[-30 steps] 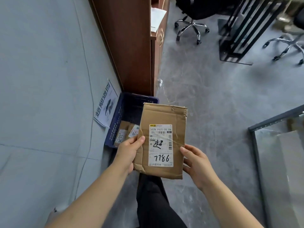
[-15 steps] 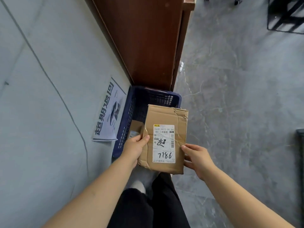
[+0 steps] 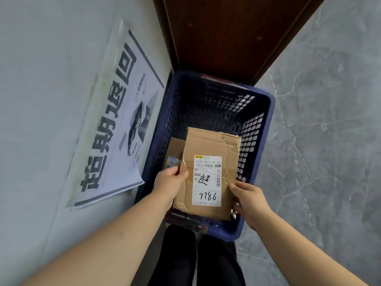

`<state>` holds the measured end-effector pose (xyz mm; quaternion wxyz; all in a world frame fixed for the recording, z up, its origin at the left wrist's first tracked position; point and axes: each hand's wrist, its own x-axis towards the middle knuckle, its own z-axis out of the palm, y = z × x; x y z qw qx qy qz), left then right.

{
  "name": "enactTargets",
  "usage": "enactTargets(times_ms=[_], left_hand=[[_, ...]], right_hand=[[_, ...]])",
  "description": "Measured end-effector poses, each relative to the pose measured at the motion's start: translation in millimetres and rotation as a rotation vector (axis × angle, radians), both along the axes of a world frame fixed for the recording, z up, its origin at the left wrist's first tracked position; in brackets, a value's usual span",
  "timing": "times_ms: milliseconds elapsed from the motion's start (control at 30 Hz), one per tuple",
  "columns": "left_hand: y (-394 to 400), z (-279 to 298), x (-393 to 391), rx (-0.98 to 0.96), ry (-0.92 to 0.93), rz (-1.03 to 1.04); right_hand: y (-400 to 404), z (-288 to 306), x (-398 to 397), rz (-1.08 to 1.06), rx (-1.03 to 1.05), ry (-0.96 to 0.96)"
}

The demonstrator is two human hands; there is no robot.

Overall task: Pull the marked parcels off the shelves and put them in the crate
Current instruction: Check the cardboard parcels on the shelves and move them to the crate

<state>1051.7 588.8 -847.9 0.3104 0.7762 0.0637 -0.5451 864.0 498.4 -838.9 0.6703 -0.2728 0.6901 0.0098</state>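
A single head-worn camera looks almost straight down from above the crate (image 3: 257,129), close over it, so the crate fills the middle of the view. The wall poster (image 3: 115,124) lies left of the crate, the wooden cabinet (image 3: 222,34) beyond it, grey floor (image 3: 325,141) right of it.

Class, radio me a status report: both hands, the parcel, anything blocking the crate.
Left hand and right hand grip the brown cardboard parcel over the blue plastic crate. Another brown parcel lies inside. Nothing blocking.
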Motion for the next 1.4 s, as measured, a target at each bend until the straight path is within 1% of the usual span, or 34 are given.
enactTargets(times_ms=[33,67,133,233,267,400,500,533,567,600,667,700,733,833,867,900,967,1000,1067,1100,1133,1200,1267,1333,1400], left_hand=[[-3,1,3,0.004,0.014,-0.018],[2,-27,10,0.024,0.042,-0.038],[4,-38,18,0.051,0.074,-0.071],[13,-46,22,0.086,0.056,-0.137],[14,-49,23,0.081,0.033,-0.129],[-2,-46,28,0.003,-0.037,-0.101],[-23,-46,29,-0.057,-0.043,-0.007],[-31,-45,28,-0.082,-0.034,0.049],[-38,-46,26,-0.101,-0.02,0.106],[-45,-46,24,-0.116,-0.004,0.161],[-58,-47,19,-0.119,0.025,0.217],[-62,-47,18,-0.099,0.022,0.199],[-64,-48,18,-0.071,0.019,0.162],[-67,-43,27,-0.022,0.063,0.027],[-69,-41,33,-0.027,0.047,0.003],[-71,-39,40,-0.035,-0.014,-0.019],[-77,-37,54,-0.07,-0.196,-0.069],[-79,-38,62,-0.092,-0.258,-0.116],[-82,-40,74,-0.101,-0.271,-0.306],[-83,-41,77,-0.081,-0.266,-0.404],[-84,-43,78,-0.051,-0.287,-0.451],[-87,-48,79,-0.013,-0.382,-0.41],[-92,-55,80,-0.029,-0.436,-0.353],[-98,-67,80,-0.054,-0.454,-0.326],[-105,-82,82,-0.048,-0.479,-0.297]], right_hand=[[-2,-1,3,0.008,-0.003,0.0],[4,-28,11,0.012,0.014,0.005],[3,-35,17,0.04,0.036,0.005],[10,-44,23,0.097,0.058,0.005],[10,-47,25,0.097,0.051,0.0],[-3,-52,38,0.071,-0.126,0.009],[-26,-56,46,0.135,-0.223,0.097],[-33,-54,47,0.147,-0.21,0.123],[-39,-52,48,0.125,-0.154,0.125],[-44,-52,47,0.074,-0.066,0.09],[-52,-50,45,-0.076,0.096,-0.06],[-55,-50,43,-0.13,0.103,-0.113],[-58,-52,39,-0.135,0.064,-0.122],[-67,-59,28,0.021,-0.087,-0.051],[-71,-59,24,0.081,-0.118,-0.029],[-75,-59,20,0.127,-0.135,-0.014],[-85,-57,15,0.202,-0.131,-0.017],[-90,-55,14,0.239,-0.116,-0.028],[-99,-54,15,0.277,-0.125,-0.033],[-102,-53,18,0.26,-0.171,-0.021],[-105,-52,21,0.214,-0.234,-0.003],[-109,-55,30,0.093,-0.357,0.005],[-114,-62,41,0.063,-0.41,-0.042],[-116,-75,52,0.116,-0.412,-0.083],[-119,-90,60,0.243,-0.42,-0.066]])
